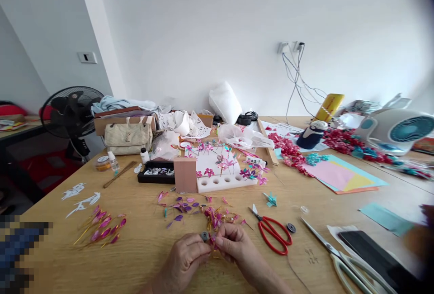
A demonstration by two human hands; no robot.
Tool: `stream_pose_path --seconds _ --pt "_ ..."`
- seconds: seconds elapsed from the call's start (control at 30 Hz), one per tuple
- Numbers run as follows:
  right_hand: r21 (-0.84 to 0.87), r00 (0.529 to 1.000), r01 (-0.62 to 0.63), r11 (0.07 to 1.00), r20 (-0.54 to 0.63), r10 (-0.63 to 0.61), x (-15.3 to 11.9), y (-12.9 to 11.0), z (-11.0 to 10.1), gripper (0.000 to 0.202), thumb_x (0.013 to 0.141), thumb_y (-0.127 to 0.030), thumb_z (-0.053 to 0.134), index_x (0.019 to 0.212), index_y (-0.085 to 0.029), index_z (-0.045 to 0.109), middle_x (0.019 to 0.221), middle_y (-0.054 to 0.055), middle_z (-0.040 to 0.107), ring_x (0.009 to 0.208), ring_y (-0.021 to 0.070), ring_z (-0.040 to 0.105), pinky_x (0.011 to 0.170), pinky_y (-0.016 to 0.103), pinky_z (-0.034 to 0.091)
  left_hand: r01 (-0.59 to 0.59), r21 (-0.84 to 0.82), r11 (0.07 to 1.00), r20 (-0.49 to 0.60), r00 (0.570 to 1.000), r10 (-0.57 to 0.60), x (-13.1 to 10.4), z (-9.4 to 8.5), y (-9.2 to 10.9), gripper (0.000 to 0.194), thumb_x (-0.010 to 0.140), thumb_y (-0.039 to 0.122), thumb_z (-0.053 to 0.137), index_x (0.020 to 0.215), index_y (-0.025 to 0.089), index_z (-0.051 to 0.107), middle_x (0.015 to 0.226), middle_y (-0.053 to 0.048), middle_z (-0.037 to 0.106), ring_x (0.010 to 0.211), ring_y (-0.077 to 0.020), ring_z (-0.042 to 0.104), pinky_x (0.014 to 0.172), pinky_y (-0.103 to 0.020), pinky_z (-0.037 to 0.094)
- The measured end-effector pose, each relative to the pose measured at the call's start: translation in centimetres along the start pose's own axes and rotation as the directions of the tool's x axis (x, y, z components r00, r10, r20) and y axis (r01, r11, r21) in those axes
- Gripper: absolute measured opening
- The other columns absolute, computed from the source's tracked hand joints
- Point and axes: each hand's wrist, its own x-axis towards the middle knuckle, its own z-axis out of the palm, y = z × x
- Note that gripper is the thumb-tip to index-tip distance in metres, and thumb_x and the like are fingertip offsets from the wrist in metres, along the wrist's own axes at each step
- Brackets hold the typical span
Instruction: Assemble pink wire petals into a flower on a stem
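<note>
My left hand (186, 254) is closed near the table's front edge, with a small grey thread spool (204, 236) showing at its fingertips. Its fingers meet the lower end of a bunch of pink artificial flowers (214, 218) on gold wire stems. Beside it, my right hand (235, 245) pinches the same bunch low down, thumb against forefinger. The exact grip on the stems is partly hidden by the fingers. Loose purple and pink petals on wires (185, 204) lie just beyond. To the left rests a group of pink wired buds (107, 228).
Red-handled scissors (274, 235), a dark bobbin (290, 227) and larger pale-handled scissors (339, 253) lie to the right. A white rack with holes (222, 184) and a wooden block (185, 175) stand ahead. At far right, a blurred shape (420, 244) crosses the edge.
</note>
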Motion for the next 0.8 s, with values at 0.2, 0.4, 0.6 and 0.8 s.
stream_pose_path --seconds 0.2,0.4,0.6,0.8 --pt "0.013 1.000 -0.017 1.000 -0.010 0.017 -0.1 -0.1 0.1 0.044 0.055 -0.054 0.071 0.058 -0.016 0.049 0.043 -0.007 0.044 0.036 0.0040 0.029 0.038 0.019 0.018 -0.008 -0.050 0.999 -0.004 1.000 0.008 0.0 0.0 -0.3 0.023 0.080 0.019 0.053 0.092 0.028 0.070 0.067 -0.004 0.067 0.063 -0.0164 0.060 0.057 -0.023 0.048" --pt "0.008 0.999 0.024 1.000 -0.024 -0.024 0.1 -0.3 -0.4 0.045 0.060 -0.057 0.067 0.072 -0.014 0.058 0.054 -0.005 0.050 0.037 0.0041 0.034 0.038 0.019 0.020 0.078 -0.132 0.988 -0.068 0.994 -0.087 0.0 0.0 -0.3 0.017 0.079 0.021 0.054 0.084 0.025 0.070 0.062 -0.002 0.062 0.056 -0.0150 0.059 0.053 -0.021 0.047" --pt "0.002 0.997 0.064 0.998 -0.041 -0.064 0.3 -0.2 -1.0 0.039 0.068 -0.050 0.064 0.077 -0.013 0.059 0.053 -0.004 0.049 0.039 0.0051 0.036 0.038 0.018 0.022 0.184 -0.198 0.963 -0.133 0.968 -0.213 0.1 -0.4 -0.4 0.013 0.077 0.027 0.058 0.075 0.023 0.070 0.064 -0.002 0.064 0.059 -0.0170 0.061 0.055 -0.023 0.049" --pt "-0.002 0.997 0.071 0.997 0.001 -0.071 0.5 -0.3 -0.7 0.040 0.063 -0.050 0.068 0.076 -0.013 0.060 0.056 -0.004 0.051 0.043 0.0058 0.038 0.040 0.018 0.026 0.193 -0.213 0.958 -0.140 0.964 -0.226 0.1 -0.7 -0.8 0.010 0.075 0.026 0.061 0.073 0.023 0.070 0.062 -0.002 0.064 0.059 -0.0175 0.061 0.055 -0.024 0.049"
